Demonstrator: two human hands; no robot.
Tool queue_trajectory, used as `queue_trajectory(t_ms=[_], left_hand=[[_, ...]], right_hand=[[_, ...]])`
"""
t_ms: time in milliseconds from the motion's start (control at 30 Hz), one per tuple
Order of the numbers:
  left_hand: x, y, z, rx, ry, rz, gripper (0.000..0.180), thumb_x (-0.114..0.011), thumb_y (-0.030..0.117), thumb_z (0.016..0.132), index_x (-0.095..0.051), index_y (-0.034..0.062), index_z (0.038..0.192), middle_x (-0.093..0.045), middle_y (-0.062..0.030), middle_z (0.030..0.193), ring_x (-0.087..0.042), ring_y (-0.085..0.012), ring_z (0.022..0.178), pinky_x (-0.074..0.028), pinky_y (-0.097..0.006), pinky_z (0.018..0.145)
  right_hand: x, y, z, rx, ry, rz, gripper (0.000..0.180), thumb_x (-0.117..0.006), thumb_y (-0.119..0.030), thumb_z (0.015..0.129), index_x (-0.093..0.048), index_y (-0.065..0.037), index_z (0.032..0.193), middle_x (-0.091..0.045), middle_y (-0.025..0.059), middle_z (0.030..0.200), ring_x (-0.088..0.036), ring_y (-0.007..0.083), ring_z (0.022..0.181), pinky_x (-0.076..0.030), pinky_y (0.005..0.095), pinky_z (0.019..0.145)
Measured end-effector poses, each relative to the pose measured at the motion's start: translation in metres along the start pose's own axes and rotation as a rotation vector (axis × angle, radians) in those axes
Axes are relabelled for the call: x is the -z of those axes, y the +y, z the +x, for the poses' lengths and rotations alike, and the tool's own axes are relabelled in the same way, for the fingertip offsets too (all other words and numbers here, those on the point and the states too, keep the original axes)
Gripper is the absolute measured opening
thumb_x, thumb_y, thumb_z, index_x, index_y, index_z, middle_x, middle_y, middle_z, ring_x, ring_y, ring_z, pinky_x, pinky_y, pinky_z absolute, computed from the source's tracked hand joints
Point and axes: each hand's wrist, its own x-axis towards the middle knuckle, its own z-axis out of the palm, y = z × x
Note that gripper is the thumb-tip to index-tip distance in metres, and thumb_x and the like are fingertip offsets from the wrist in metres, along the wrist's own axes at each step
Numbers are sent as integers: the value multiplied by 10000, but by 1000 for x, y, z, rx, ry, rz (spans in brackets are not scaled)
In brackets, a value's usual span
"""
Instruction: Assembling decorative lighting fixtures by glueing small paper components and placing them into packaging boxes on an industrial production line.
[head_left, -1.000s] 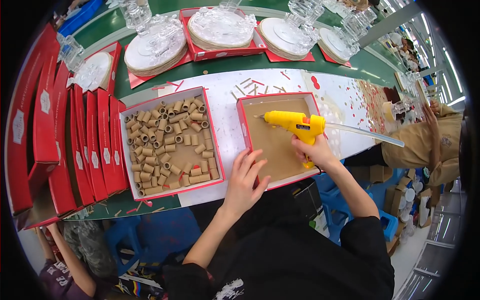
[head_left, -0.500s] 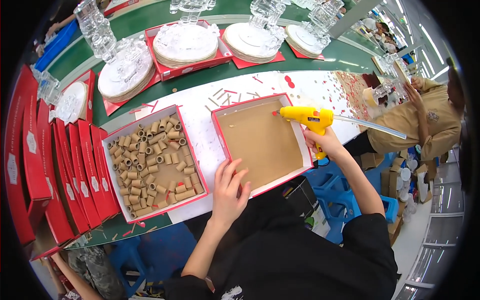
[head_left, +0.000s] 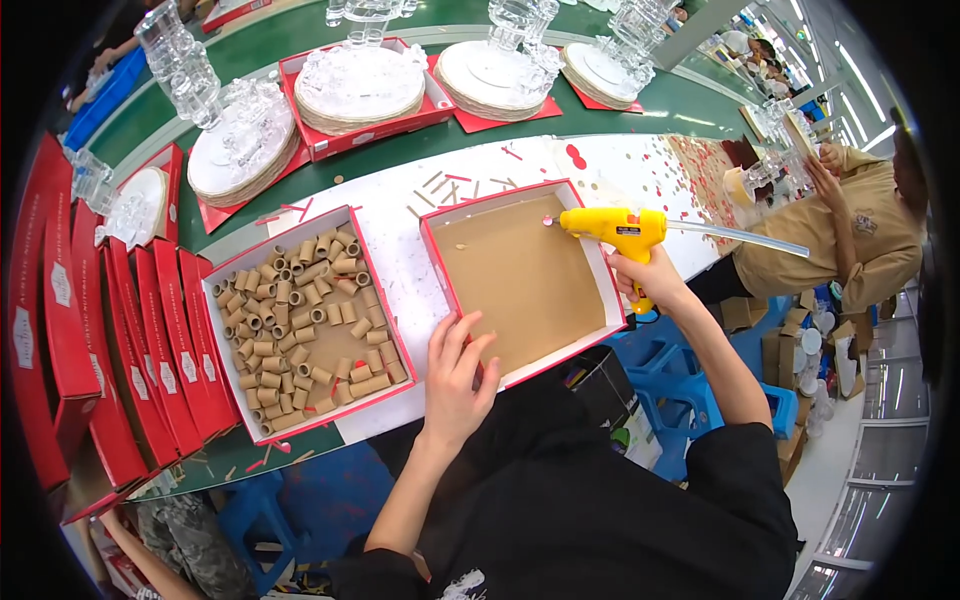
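My right hand [head_left: 645, 280] is wrapped round the handle of a yellow glue gun [head_left: 625, 229], and a clear glue stick [head_left: 740, 236] juts from its back. The gun's nozzle points left, over the far right part of a shallow red-rimmed box [head_left: 525, 300] with a brown inside. A small pale, reddish spot shows at the nozzle tip; whether it is glue I cannot make out. At the box's near left corner, my left hand [head_left: 461, 375] rests against the rim, its fingers stretched out and apart. A small pale speck lies on the box's bottom.
To the left, another shallow box [head_left: 391, 318] holds many short brown cardboard tubes [head_left: 270, 345]. Red flat boxes [head_left: 140, 340] stand in a row farther left. Round white discs [head_left: 360, 85] with clear plastic parts line the green table [head_left: 590, 125]. A person [head_left: 830, 230] works at the right.
The view has shifted a little, so the table's things sit slightly higher and farther left. The pale spot at the nozzle tip shows more plainly. Both hands keep nearly the same pose.
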Motion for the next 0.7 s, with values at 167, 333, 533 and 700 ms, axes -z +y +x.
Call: queue_trajectory(t_ms=[167,333,533,700], left_hand=[[0,3,0,19,13,-10,228,-621,50,774,-623,6,997,-522,-139,1283,-420,-361,1253,-382,-432,1003],[0,3,0,26,0,-11,229,-620,48,773,-621,5,999,-522,-141,1283,-417,-365,1253,-383,-433,1001],[0,2,-1,38,0,-4,227,-615,41,773,-621,3,997,-520,-143,1284,-415,-361,1251,-384,-430,1000],[-3,3,1,24,-7,-14,234,-622,30,770,-621,2,1003,-515,-137,1285,-412,-364,1248,-388,-432,997]], right_hand=[[0,-4,-6,-14,-2,-21,169,-627,-156,881,-517,-30,908,-480,14,539,-461,97,418,-383,226,401],[2,-5,-25,-46,-46,-9,173,-631,-160,881,-521,-31,914,-494,16,560,-485,95,441,-393,223,405],[14,-12,-50,74,-183,34,264,-620,-71,833,-555,-7,1081,-667,118,909,-653,157,855,-538,263,634],[56,7,-47,152,-26,22,360,-605,-35,829,-518,-6,1177,-659,124,1028,-639,181,960,-541,291,756]])
